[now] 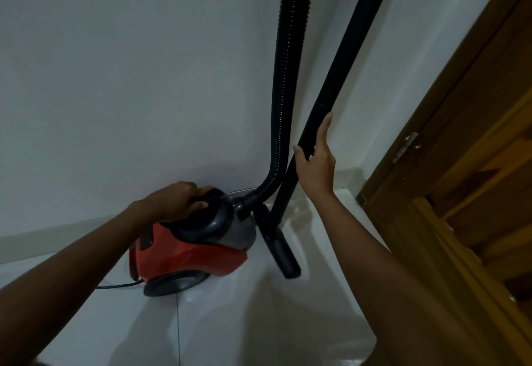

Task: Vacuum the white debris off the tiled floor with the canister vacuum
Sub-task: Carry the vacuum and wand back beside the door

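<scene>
A red and grey canister vacuum [190, 253] stands on the white tiled floor [230, 322] against the wall. My left hand [175, 201] grips the black handle on top of the canister. A ribbed black hose [283, 77] rises from the canister's front and leaves the frame at the top. Beside the hose a smooth black wand [342, 57] leans upright, ending in a black floor nozzle [280, 247] on the tiles. My right hand [316, 161] touches the wand with straight fingers, thumb on its left side. No white debris shows on the floor.
A white wall [129, 77] with a low skirting [57, 239] runs behind the vacuum. A brown wooden door and frame [460, 164] fill the right side. A thin black power cord [118, 285] trails left from the canister.
</scene>
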